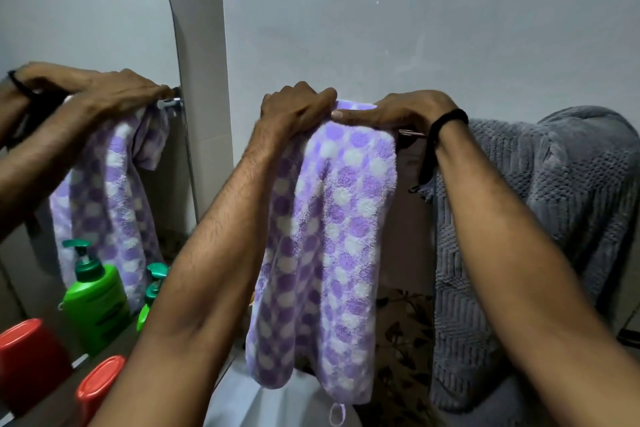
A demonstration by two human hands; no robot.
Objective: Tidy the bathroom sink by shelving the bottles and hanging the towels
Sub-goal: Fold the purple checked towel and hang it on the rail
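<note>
Against a pale wall point(415, 28) with an arched mirror point(86, 10) at left, two towels hanging long axis downward: a grey towel point(554, 184) at right, cut off by the frame edge, and a purple dotted towel point(332, 236) draped over a rail point(412, 133), almost all hidden but for a short metal stub. On the dotted towel's top fold, two hands, left hand point(298, 107) and right hand point(405, 111), fingers point(311, 94) curled, gripping the cloth. Low left, green pump bottles point(93, 298) and red caps point(100, 381), partly behind the forearm, real or mirrored unclear.
</note>
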